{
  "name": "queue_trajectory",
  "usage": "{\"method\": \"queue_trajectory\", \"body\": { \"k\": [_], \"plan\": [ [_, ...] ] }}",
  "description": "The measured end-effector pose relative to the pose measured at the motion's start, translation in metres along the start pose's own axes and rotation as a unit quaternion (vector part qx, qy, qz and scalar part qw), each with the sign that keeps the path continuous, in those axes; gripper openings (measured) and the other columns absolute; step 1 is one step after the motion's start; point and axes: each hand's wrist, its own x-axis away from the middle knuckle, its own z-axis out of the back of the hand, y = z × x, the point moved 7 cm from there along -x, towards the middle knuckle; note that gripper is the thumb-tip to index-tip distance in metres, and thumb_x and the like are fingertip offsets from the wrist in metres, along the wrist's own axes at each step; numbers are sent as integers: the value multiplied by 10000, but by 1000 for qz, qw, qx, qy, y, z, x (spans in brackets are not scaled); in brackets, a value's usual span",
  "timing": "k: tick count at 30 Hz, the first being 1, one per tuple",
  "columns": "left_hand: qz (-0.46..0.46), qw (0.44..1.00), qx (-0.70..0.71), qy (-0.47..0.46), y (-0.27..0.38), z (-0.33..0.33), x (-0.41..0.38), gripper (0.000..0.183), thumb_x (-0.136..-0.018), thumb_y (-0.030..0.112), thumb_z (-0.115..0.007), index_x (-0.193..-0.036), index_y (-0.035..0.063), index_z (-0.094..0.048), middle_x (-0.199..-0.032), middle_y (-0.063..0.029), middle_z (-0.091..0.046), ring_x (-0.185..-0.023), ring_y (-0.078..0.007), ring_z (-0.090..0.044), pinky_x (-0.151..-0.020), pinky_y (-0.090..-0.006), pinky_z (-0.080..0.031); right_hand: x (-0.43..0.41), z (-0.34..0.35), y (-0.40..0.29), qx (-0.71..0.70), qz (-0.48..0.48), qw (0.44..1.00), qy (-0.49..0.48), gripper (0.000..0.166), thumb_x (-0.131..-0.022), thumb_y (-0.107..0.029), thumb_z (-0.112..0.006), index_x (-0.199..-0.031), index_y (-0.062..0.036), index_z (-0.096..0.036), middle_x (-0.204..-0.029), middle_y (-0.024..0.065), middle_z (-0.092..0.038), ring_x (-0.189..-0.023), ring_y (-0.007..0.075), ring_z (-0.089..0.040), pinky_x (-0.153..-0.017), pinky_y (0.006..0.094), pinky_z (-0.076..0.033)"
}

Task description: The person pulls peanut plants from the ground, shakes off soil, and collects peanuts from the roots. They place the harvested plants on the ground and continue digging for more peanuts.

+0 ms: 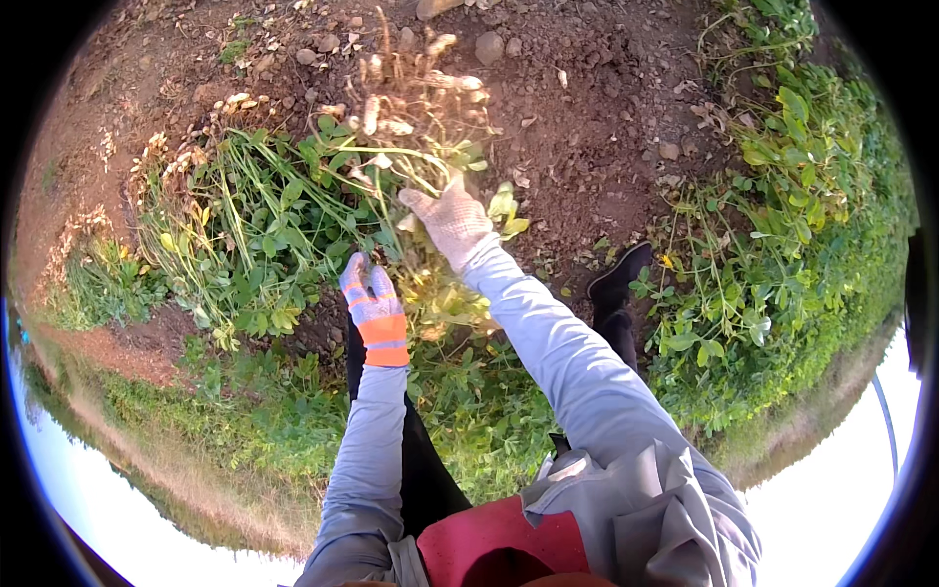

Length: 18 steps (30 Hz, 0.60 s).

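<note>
My right hand (456, 220), in a pale knitted glove, is closed around the stems of an uprooted peanut plant (411, 158). The plant's roots and peanut pods (422, 88) point away from me over bare soil and look blurred. My left hand (367, 290), in a grey glove with orange bands, is lower and to the left, beside a heap of pulled peanut plants (257, 220). Its fingers are slightly parted, and nothing can be seen in them.
Rooted green plants (777, 264) grow along the right side. Brown soil (587, 125) with scattered stones (489, 48) lies ahead. A smaller pile of pulled plants (117, 286) is at the far left. One dark boot (620, 275) stands right of my right forearm.
</note>
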Motion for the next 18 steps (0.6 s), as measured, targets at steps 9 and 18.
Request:
{"method": "queue_trajectory", "body": {
  "k": [9,18],
  "plan": [
    [114,993,-12,37,-74,50,-26,324,-852,46,-538,-1158,-24,-456,-1120,-111,-489,-1029,-200,-482,-896,-309,-386,-56,111,9,-24,-12,993,116,341,-867,-334,-507,-1114,-112,-583,-1071,95,-614,-990,237,-580,-856,325,-436],
    [-65,989,-135,12,47,-6,-8,181,-806,-4,-518,-985,15,-494,-886,-103,-447,-777,-220,-460,-712,-328,-395,-167,213,56,241,-18,935,261,325,-857,-360,-507,-1119,-180,-577,-1128,90,-589,-1056,277,-553,-888,388,-433]
  ]
}}
